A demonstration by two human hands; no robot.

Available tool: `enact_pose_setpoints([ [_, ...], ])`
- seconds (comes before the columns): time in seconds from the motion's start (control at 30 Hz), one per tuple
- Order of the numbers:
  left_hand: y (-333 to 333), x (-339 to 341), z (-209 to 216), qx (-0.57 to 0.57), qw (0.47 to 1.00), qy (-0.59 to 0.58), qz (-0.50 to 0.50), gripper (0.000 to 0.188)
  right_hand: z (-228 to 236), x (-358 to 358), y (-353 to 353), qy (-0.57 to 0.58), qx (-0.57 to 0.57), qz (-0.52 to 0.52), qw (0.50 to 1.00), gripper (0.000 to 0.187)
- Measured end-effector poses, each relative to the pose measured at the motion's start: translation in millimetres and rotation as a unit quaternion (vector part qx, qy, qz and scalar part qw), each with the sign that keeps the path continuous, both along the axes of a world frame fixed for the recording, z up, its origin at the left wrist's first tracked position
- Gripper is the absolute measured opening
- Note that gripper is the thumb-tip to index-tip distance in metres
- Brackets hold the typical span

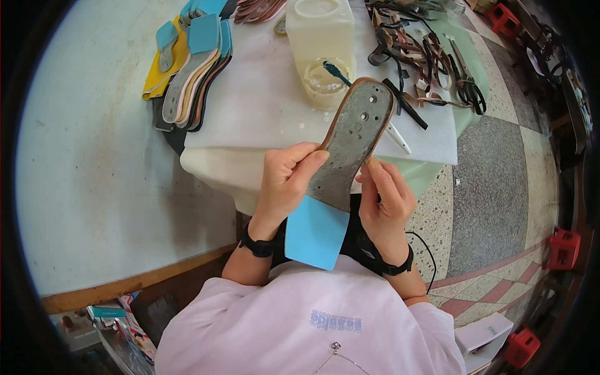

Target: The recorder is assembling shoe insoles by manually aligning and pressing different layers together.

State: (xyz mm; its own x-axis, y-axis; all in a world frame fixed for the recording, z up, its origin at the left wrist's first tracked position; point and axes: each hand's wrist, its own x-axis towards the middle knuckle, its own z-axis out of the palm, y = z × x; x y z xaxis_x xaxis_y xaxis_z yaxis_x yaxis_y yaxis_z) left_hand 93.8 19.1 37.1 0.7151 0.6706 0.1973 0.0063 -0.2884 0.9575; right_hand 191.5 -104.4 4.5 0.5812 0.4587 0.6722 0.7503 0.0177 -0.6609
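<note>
In the head view, one long grey shoe insole with a brown rim (pixel 350 144) is held up in front of the person's chest, tilted, its rounded end toward the table. One light blue four-sided sheet (pixel 317 232) sits at its near end.

On the white-covered table (pixel 250 119) are one translucent plastic container (pixel 321 34), one pair of metal scissors with dark handles (pixel 464 78) and a tangle of brown and black strips (pixel 415 53), too knotted to count. One teal brush end (pixel 337 73) and one slim white handle (pixel 398 139) show on either side of the insole; whether they are one tool cannot be told. A fanned stack of coloured insoles with blue ends (pixel 190 87) lies at the left, its layers overlapping too much to count. Three red plastic stools (pixel 562 249) stand on the floor at the right.

The left hand (pixel 292 175) is mostly closed, gripping the insole's left edge, thumb on the grey face. The right hand (pixel 387 197) is half curled, pinching the right edge between thumb and fingers.
</note>
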Motion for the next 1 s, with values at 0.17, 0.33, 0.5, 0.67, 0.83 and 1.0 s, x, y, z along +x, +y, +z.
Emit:
enact_pose_setpoints([
  [0.17,0,0,-3,0.002,1.0,-0.001,-0.003,0.015,3,1,-2,-0.007,-0.02,0.012,1.0,0.032],
  [0.33,0,3,-6,0.003,1.0,-0.019,0.01,0.015,5,1,-5,-0.006,-0.058,0.03,0.998,0.034],
  [0.5,2,5,-8,0.017,1.0,-0.011,0.016,0.015,8,4,-7,-0.023,-0.076,0.075,0.994,0.035],
  [0.67,1,8,-10,0.021,0.999,-0.013,0.023,0.015,7,7,-8,-0.031,-0.088,0.079,0.993,0.035],
  [0.83,2,11,-9,0.008,1.0,-0.001,0.019,0.018,4,10,-9,-0.052,-0.102,0.077,0.99,0.036],
  [1.0,1,14,-11,-0.023,1.0,0.004,0.02,0.019,2,15,-11,-0.077,-0.115,0.068,0.988,0.035],
])
